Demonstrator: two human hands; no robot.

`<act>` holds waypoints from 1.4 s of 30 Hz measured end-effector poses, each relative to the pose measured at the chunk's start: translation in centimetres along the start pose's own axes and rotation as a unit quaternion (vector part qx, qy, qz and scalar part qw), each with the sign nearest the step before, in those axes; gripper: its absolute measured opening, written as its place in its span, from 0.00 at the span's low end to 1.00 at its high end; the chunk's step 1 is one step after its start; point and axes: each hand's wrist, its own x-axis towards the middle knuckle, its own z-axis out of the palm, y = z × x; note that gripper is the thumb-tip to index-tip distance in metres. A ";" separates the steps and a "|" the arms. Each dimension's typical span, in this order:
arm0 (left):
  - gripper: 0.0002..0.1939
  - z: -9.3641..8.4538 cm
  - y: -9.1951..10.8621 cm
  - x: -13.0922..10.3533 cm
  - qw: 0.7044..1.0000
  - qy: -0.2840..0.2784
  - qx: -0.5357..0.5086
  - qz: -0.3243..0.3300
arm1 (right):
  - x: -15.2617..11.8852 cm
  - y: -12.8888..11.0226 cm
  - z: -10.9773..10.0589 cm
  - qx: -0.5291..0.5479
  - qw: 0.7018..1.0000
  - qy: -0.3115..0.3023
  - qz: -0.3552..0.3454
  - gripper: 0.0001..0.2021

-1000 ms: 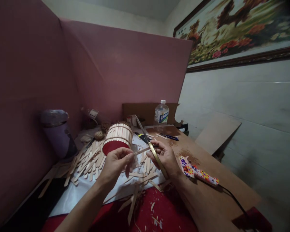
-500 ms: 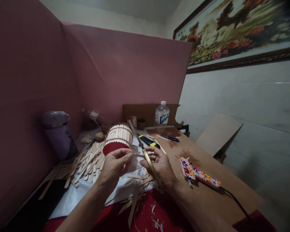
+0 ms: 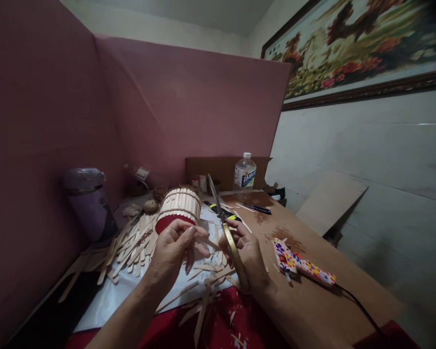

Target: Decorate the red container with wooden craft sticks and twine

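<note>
My left hand (image 3: 172, 247) is closed in a pinch on a thin wooden craft stick (image 3: 210, 242), which slants across to the fingers of the other hand. My right hand (image 3: 249, 254) grips scissors (image 3: 229, 237) with gold-coloured handles, their blades pointing up and away from me. Just behind my left hand, a barrel shape clad in craft sticks (image 3: 181, 203) lies on its side, its red end facing me. Cut stick pieces (image 3: 203, 300) and splinters are scattered beneath my hands on white paper and red cloth.
A pile of craft sticks (image 3: 136, 247) spreads at left beside a purple tumbler (image 3: 92, 208). A flowered glue gun (image 3: 301, 264) with a black cord lies at right. Behind are a yellow-and-black cutter (image 3: 212, 207), a dark blue pen-like tool (image 3: 257, 208) and a plastic bottle (image 3: 245, 174).
The scissors and my right hand have shifted slightly right, and the blades stand more upright. My left hand's lower fingers have spread, and the stick now tilts down toward the right hand.
</note>
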 end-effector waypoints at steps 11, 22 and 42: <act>0.22 0.4 -1.2 0.1 0.991 -0.012 0.094 -0.094 | -0.1 0.1 0.4 0.008 1.000 -0.029 -0.001 0.23; 0.18 0.8 -1.8 0.1 0.981 -0.047 0.143 -0.121 | 0.1 -0.2 0.3 0.050 0.998 0.029 0.001 0.24; 0.15 0.3 0.5 -0.3 0.996 0.045 0.067 -0.039 | -3.4 -0.9 0.4 -0.042 0.981 -0.123 0.141 0.25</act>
